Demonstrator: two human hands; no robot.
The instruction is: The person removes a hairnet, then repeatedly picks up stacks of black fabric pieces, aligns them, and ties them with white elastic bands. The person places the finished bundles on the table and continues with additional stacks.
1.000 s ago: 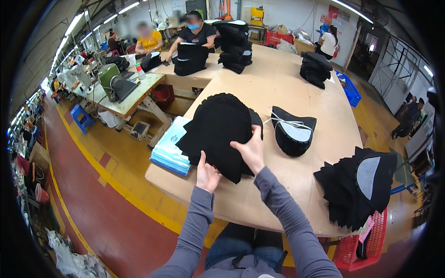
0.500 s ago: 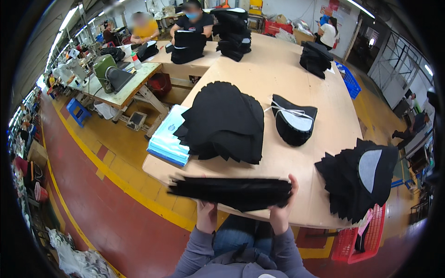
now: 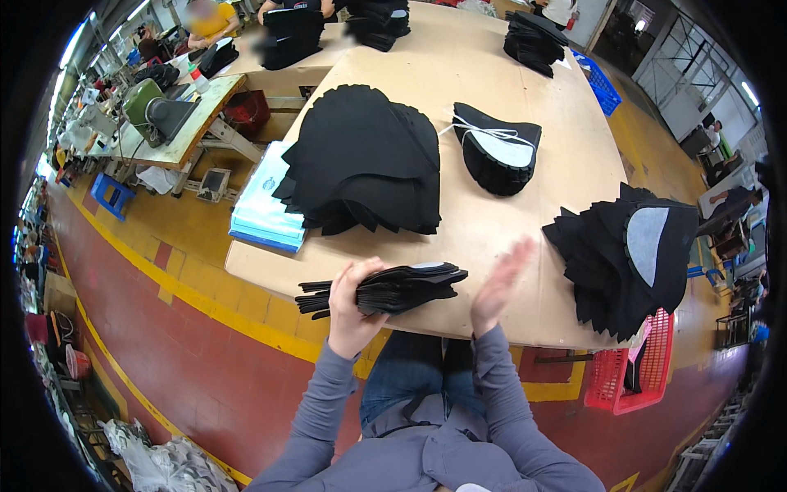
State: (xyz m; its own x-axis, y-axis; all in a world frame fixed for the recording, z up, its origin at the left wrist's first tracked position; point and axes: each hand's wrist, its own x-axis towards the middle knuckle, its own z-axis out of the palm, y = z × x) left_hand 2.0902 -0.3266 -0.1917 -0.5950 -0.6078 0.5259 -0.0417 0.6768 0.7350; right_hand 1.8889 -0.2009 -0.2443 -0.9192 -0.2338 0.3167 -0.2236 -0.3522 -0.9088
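The left hand (image 3: 353, 309) pinches a stack of thin, black, fabric-like pieces (image 3: 416, 289) toward its left end, at the near edge of the flat tan worktop (image 3: 574, 156), presumably to hold loose layers together; the blurred right hand (image 3: 502, 284), fingers extended, grasps nothing.

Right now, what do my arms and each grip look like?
Your left sleeve and right sleeve are long, plain slate-grey fabric, reaching the wrists. Your left grip and right grip are bare, ungloved hands; the right looks blurred.
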